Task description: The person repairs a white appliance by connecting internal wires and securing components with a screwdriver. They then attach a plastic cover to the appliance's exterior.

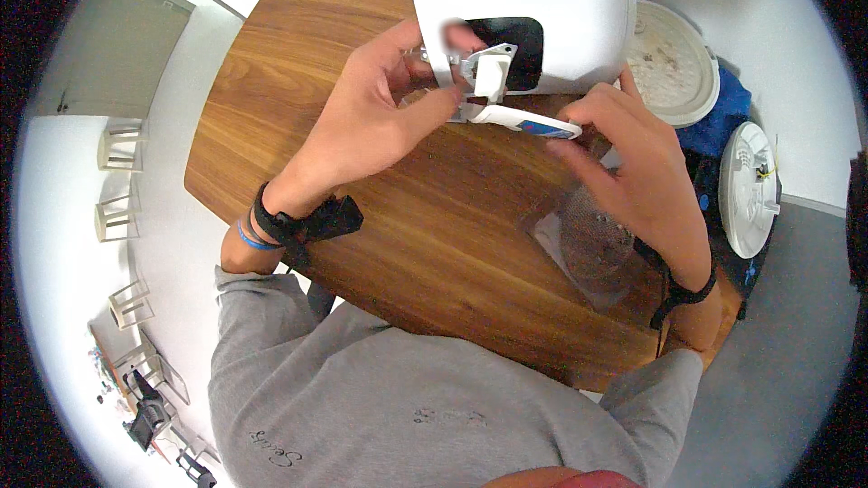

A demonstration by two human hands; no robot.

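Observation:
A white rounded appliance housing (579,9) with a flower print, like a rice cooker's body, lies at the far side of the table with a dark opening (526,59) facing me. In front of the opening, a white control panel (520,117) with a blue label is tilted out, a metal bracket and white block (491,77) behind it. My left hand (375,108) is closed on the panel's left end, thumb in front, some fingers hidden behind. My right hand (633,149) pinches the panel's right end; its farther fingers are partly hidden beside the housing.
A clear plastic bag (588,239) with small parts lies under my right forearm on the wooden table (380,226). At the right are a round whitish lid (669,63), a blue cloth (723,113) and a round white plastic part (750,190). Stools (120,146) stand far left.

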